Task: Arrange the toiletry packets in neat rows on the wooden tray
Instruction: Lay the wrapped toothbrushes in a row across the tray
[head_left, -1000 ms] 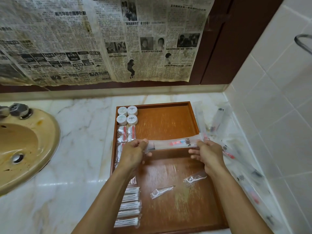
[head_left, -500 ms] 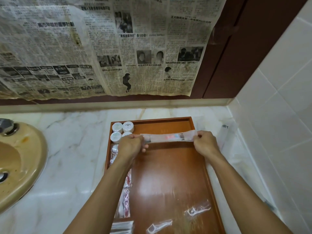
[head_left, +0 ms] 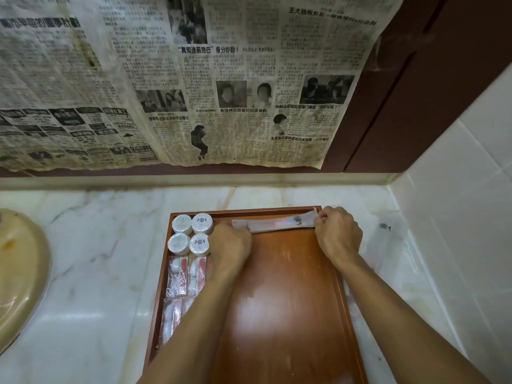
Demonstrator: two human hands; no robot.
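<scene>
On the tray's [head_left: 343, 314] left side, four round boxes [head_left: 191, 235] and sachets [head_left: 184, 277] already stood in rows. The left hand [head_left: 230, 246] and right hand [head_left: 338, 232] each gripped one end of a long packet [head_left: 277, 224] at the far edge. Most of the tray was bare; more packets [head_left: 385, 227] waited on the desk [head_left: 91, 273] at right.

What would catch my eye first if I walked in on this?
Two hands, left hand and right hand, stretch a long clear packet along the far edge of a wooden tray. Four round white tubs fill its far-left corner, and yellowed newspaper covers the wall behind.
</scene>
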